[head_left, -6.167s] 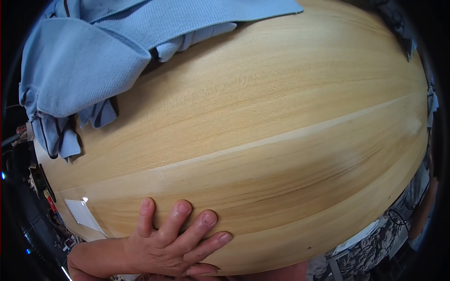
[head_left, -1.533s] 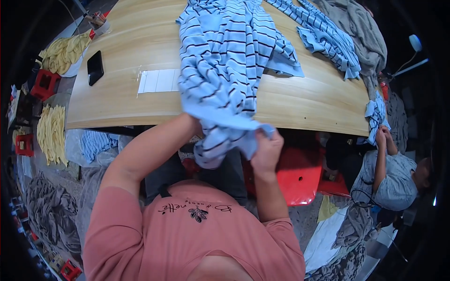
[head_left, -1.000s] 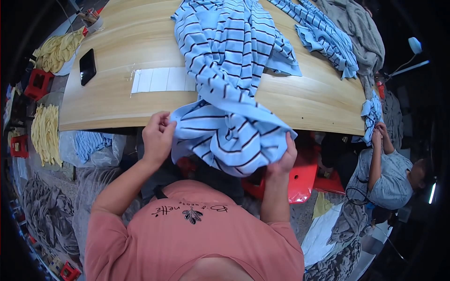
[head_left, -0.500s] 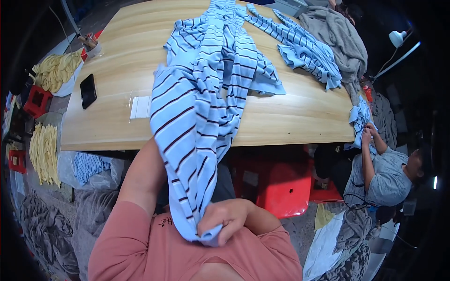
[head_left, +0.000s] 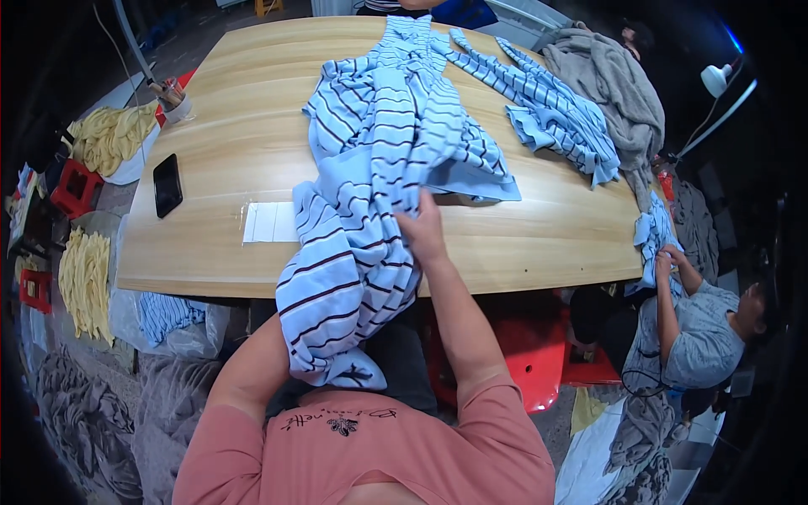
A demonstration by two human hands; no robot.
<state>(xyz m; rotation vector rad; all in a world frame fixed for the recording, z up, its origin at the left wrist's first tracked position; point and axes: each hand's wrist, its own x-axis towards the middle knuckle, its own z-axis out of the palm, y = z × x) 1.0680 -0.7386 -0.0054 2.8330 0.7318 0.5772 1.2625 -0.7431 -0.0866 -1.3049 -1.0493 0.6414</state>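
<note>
A light-blue knit garment with dark and white stripes (head_left: 324, 286) lies bunched along the middle of the table, its near end hanging over the front edge onto my lap. My right hand (head_left: 423, 229) grips the right side of this cloth, thumb on top and fingers hidden behind the folds. From the left, my left forearm (head_left: 265, 349) runs in under the hanging part; the cloth covers that hand, so its fingers do not show. More striped light-blue pieces (head_left: 560, 109) lie to the right on the wooden table (head_left: 227, 160).
A black phone (head_left: 167, 186), white paper (head_left: 268, 223) and a tool cup (head_left: 175, 105) are at left. Grey cloth (head_left: 610, 84) is heaped at the back right. A co-worker (head_left: 703, 324) handles striped cloth at the right corner. A red stool (head_left: 513, 353) stands beneath the table's front.
My right hand has left the garment's near end by my chest and moved forward to its right side at the table edge. The near end has dropped lower and bunched up.
</note>
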